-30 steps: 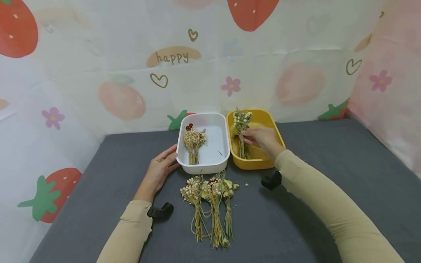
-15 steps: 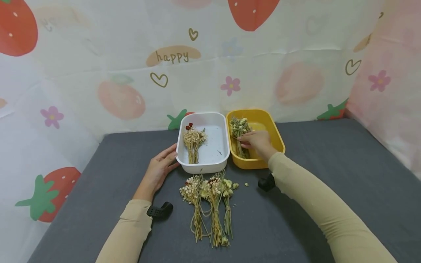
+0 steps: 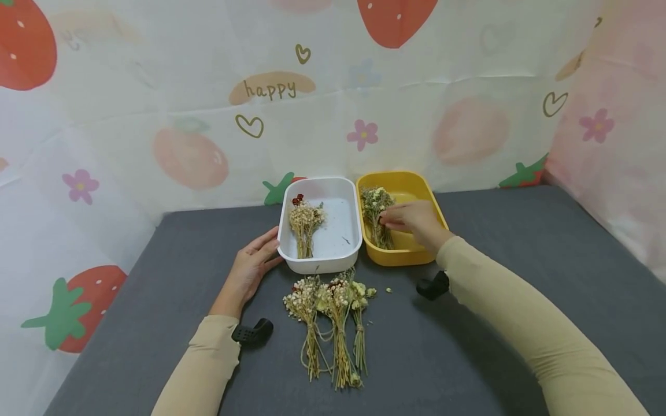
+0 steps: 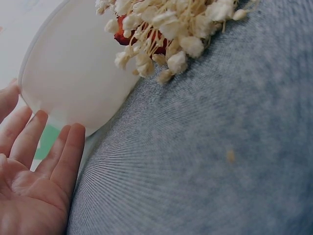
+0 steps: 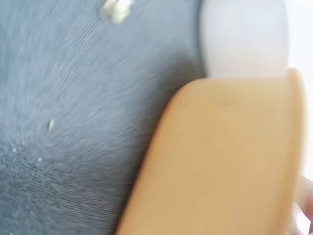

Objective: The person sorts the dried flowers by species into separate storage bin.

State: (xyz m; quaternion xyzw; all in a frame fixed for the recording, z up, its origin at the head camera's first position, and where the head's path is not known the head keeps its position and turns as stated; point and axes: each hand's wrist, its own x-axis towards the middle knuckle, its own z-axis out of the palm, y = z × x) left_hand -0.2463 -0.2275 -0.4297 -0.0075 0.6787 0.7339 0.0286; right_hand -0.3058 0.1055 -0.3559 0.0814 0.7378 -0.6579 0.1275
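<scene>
My left hand (image 3: 248, 267) rests its fairly straight fingers against the left wall of a white tray (image 3: 340, 231). The left wrist view shows those fingertips touching the tray's outer side. Inside the white tray lies a dried flower bunch (image 3: 306, 222) with cream blooms and a dark red head. To its right, a yellow tray (image 3: 416, 190) holds another dried bunch (image 3: 376, 201), greenish with pale yellow blooms, along its left side. My right hand (image 3: 416, 221) hovers over the yellow tray, fingertips beside this bunch's stems and not wrapped round them. The right wrist view mostly shows the yellow tray's outer wall (image 5: 220, 156).
Three tied dried bunches lie on the grey cloth before the trays: a left one (image 3: 307, 323), a middle one (image 3: 340, 329) and a right one (image 3: 359, 323). A loose bloom (image 3: 388, 290) lies to their right. A printed curtain (image 3: 333, 104) hangs behind the trays.
My right hand lowered the greenish bunch into the yellow tray and let it go, then drew back slightly to the right. The bunch now lies along the tray's left side. My left hand stayed put.
</scene>
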